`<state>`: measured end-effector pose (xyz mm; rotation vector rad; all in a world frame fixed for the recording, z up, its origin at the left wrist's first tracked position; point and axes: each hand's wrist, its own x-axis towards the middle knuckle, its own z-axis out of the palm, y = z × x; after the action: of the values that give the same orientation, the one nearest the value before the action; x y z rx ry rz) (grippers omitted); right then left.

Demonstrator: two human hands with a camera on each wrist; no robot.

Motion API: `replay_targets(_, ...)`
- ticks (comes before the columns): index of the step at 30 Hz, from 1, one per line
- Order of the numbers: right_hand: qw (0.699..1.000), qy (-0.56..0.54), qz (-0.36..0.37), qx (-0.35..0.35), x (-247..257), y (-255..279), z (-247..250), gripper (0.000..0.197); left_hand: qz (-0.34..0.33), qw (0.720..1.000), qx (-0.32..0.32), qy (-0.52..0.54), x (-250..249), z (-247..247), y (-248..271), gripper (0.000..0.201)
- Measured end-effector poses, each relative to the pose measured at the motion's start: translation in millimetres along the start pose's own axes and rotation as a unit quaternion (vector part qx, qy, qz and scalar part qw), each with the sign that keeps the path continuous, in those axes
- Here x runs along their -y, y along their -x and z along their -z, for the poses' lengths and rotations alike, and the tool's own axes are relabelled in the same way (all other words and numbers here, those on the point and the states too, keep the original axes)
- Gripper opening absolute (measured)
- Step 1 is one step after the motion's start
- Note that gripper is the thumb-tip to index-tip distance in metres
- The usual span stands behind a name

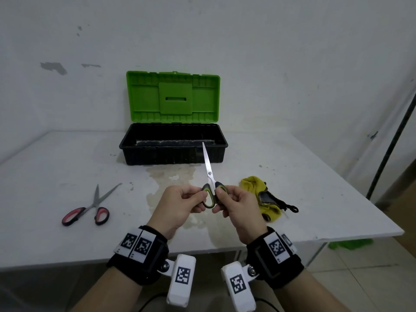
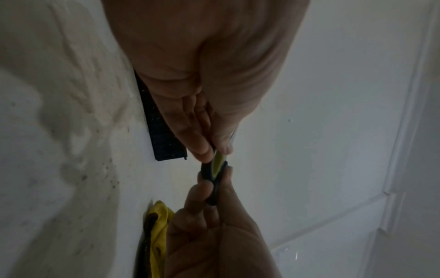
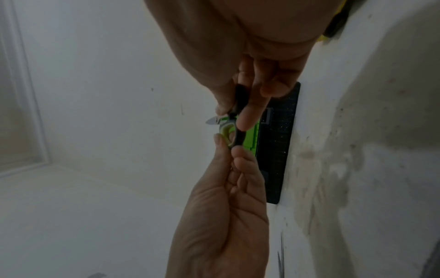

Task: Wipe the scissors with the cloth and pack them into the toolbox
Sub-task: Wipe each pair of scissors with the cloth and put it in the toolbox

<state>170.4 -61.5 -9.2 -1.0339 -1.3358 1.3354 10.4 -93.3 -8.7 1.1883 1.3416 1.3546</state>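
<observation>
Green-and-black-handled scissors [image 1: 208, 167] are held above the table, blades closed and pointing away toward the toolbox [image 1: 173, 154]. My left hand [image 1: 201, 198] pinches the left handle loop and my right hand [image 1: 219, 194] pinches the right loop. The left wrist view shows the handle [image 2: 218, 165] between both hands' fingertips, and so does the right wrist view, handle [image 3: 229, 129]. The black toolbox stands open with its green lid [image 1: 173, 97] upright against the wall. The yellow cloth [image 1: 252, 183] lies crumpled on the table right of my hands.
Red-handled scissors [image 1: 90, 208] lie partly open on the white table [image 1: 67, 158], left of my hands. A black strap-like item [image 1: 276, 201] rests on the cloth. Stains mark the table between me and the toolbox. The table's right edge is near the cloth.
</observation>
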Motion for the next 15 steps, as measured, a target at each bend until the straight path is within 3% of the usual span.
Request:
replay_targets(4,0.999,0.045,0.006,-0.008,4,0,-1,0.018,0.008,1.000,-0.008,-0.003,2,2,1,0.008)
replay_targets(7,0.990,0.128,0.049,-0.038,14,0,-3,0.029,0.012,1.000,-0.015,0.008,-3,4,0,0.010)
replay_targets(11,0.941,0.303,0.133,-0.073,18,-5,-11,0.026,0.012,1.000,-0.018,0.023,-12,9,-7,0.009)
replay_targets(15,0.891,0.410,0.181,-0.073,24,-18,-19,0.023,0.007,1.000,-0.011,0.007,-19,15,-19,0.009)
